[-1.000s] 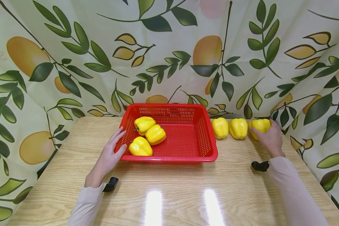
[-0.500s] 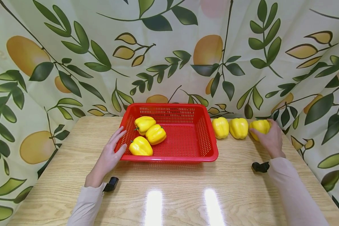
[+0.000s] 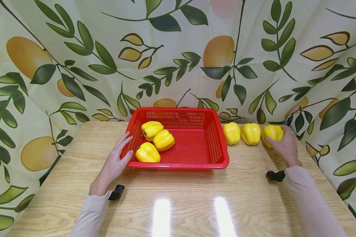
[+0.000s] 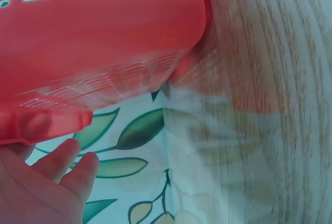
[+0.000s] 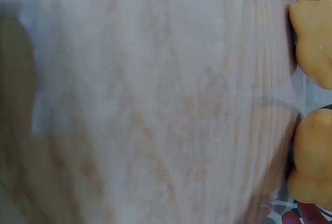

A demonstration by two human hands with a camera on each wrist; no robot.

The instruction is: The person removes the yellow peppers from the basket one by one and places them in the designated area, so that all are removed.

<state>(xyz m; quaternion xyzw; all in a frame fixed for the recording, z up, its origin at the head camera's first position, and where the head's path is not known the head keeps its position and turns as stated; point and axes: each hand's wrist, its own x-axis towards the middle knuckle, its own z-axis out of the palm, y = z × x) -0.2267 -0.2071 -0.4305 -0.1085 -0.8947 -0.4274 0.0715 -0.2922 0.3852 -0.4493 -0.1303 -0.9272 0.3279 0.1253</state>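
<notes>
My right hand [image 3: 285, 144] holds the rightmost yellow bell pepper [image 3: 273, 132] on the table, its thumb across the front; the fingers behind are mostly hidden. In the right wrist view, fingertips [image 5: 306, 213] show just below a bell pepper [image 5: 312, 151]. Two more peppers, a left one [image 3: 231, 133] and a middle one [image 3: 250, 134], stand beside it in a row. My left hand [image 3: 114, 163] rests at the left rim of a red plastic basket [image 3: 178, 165], with its fingers [image 4: 80, 175] extended under the rim. Three yellow bell peppers [image 3: 163, 140] lie in the basket's left half.
The wooden table [image 3: 190, 187] carries two bright light reflections near the front. A leaf-and-fruit patterned curtain [image 3: 172, 42] hangs behind the table and along its sides. Beside the wrists show black camera mounts, one left [image 3: 116, 192] and one right [image 3: 275, 176].
My right hand has shifted slightly right and towards me, its thumb a little lower on the pepper, which has turned slightly. The left hand, basket and other peppers stay put.
</notes>
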